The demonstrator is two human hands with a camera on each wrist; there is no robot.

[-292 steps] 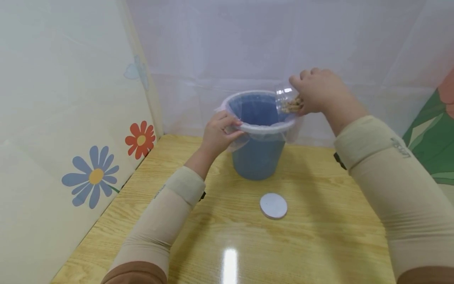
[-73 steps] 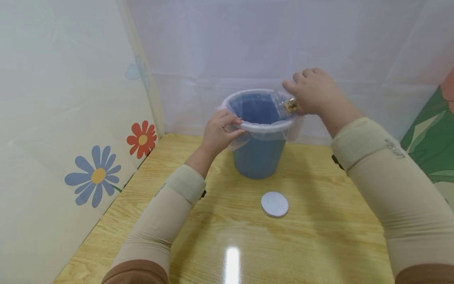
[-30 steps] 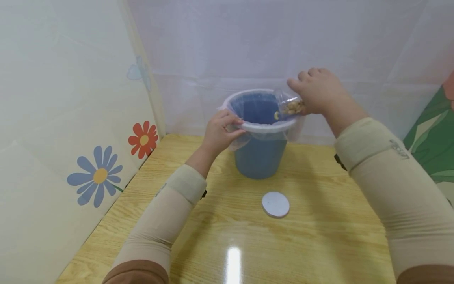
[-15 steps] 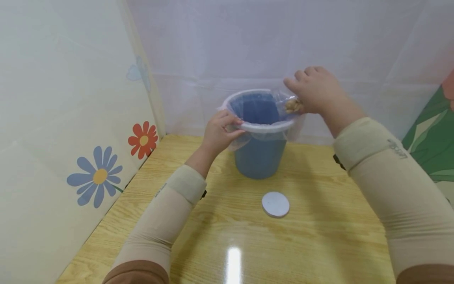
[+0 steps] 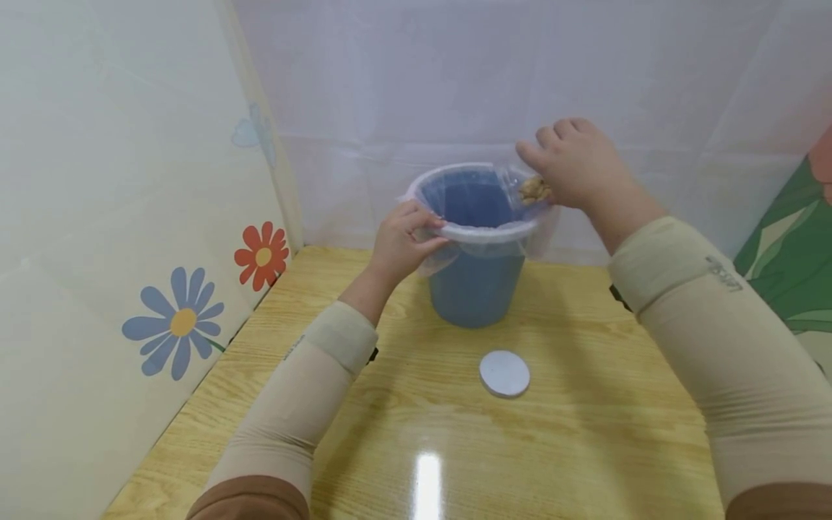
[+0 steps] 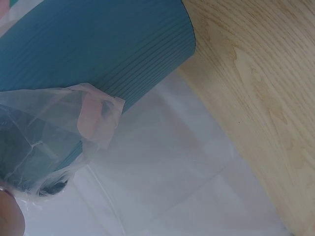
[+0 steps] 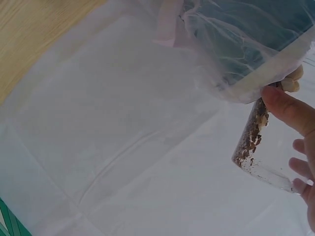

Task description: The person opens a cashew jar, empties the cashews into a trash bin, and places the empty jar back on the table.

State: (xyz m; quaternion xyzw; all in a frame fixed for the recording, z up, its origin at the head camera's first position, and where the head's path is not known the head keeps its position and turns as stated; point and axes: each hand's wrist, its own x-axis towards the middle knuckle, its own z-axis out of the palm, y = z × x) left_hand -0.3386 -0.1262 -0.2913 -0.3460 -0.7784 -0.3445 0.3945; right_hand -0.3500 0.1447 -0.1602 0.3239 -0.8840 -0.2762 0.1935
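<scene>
A blue trash bin [image 5: 477, 289] with a pale rim stands at the back of the table, lined with a clear plastic bag [image 6: 34, 142] folded over its edge. My left hand [image 5: 401, 244] pinches the rim and bag at the near left side. At the right rim, my right hand [image 5: 575, 162] grips a clear jar [image 7: 256, 147] on its side, mouth towards the bin. Pale tan nut-like pieces [image 5: 535, 190] lie in the jar; brown flakes [image 7: 256, 132] cling along its wall. The bin's bottom is hidden from view.
A round white lid [image 5: 504, 373] lies flat on the wood-grain table [image 5: 364, 448] in front of the bin. A white sheet [image 5: 416, 87] hangs close behind it. Flower-printed panels [image 5: 58, 217] stand at the left and right.
The jar has tipped and rocked at the rim, its pieces shifting inside; one piece was at its mouth a second ago. My left hand keeps its hold. The lid stays put.
</scene>
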